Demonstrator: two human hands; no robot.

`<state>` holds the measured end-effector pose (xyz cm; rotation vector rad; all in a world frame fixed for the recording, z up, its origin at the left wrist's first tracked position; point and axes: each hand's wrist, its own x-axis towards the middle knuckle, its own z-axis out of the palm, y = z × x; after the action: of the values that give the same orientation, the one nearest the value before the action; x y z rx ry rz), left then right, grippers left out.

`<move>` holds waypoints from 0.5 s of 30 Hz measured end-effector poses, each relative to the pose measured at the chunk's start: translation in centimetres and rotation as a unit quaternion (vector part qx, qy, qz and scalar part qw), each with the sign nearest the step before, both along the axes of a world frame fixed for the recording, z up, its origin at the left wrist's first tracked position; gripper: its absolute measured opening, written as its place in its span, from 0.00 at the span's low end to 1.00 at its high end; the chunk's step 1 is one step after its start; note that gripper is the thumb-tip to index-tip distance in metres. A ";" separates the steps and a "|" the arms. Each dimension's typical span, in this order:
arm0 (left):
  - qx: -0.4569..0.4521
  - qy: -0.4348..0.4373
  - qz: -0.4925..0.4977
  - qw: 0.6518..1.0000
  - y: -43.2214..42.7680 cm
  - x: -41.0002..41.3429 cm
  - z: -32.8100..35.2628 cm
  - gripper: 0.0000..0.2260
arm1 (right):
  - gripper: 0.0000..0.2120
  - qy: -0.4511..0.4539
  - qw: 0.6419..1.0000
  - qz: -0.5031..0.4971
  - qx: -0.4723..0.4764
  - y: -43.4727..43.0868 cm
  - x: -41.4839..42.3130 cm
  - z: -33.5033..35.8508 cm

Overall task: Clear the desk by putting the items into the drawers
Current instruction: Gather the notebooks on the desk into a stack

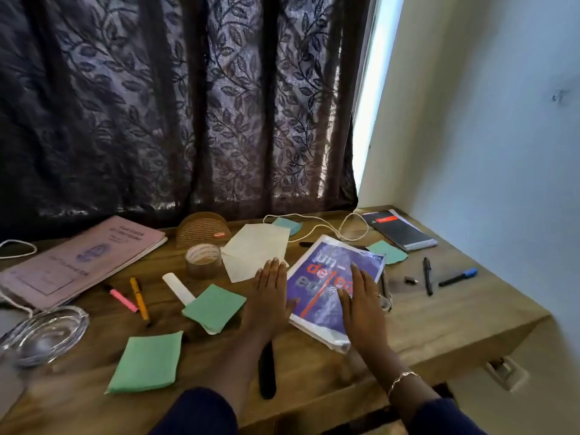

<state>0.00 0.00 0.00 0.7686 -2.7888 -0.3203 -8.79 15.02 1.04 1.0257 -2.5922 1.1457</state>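
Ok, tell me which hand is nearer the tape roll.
Left. The left hand lies just right of the tape roll; the right hand is farther right, flat on the purple booklet.

Tape roll (203,259) left of magazine (329,284), notebook (78,262) far left, pens (427,275) right

The curtain (175,102) is dark with a leaf pattern. The magazine (326,287) is purple with red letters. The paper pads (147,361) are green, the notebook (78,259) pink, the table (439,312) brown wood.
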 end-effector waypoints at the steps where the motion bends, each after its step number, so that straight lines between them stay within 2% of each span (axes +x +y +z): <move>1: 0.013 -0.015 0.004 1.000 -0.1 -0.8 -0.1 0.35 | 0.24 -0.032 0.999 -0.014 -0.040 0.1 -0.3 -0.2; 4: 0.041 -0.041 0.020 0.998 -0.8 -2.9 -0.2 0.32 | 0.18 -0.112 0.984 -0.059 -0.124 0.4 -1.4 -1.6; 8: 0.059 -0.063 0.046 0.995 -1.0 -5.7 -0.2 0.31 | 0.12 -0.271 0.938 -0.103 -0.189 0.7 -2.2 -4.2; 12: 0.073 -0.078 0.079 0.991 -1.1 -7.8 -0.8 0.31 | 0.11 -0.401 0.877 -0.142 -0.222 0.0 -3.7 -8.9; 14: 0.097 -0.076 0.096 0.988 -1.2 -8.5 -1.2 0.32 | 0.03 -0.459 0.835 -0.139 -0.271 -0.2 -3.7 -7.3; 15: 0.117 -0.073 0.101 0.985 -1.1 -8.8 -1.4 0.32 | 0.03 -0.483 0.814 -0.138 -0.293 -0.2 -3.7 -6.0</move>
<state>-8.83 -1.15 -1.45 1.1640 -2.8047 -0.5824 -12.46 14.78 -4.96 -0.1618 -2.4269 2.6087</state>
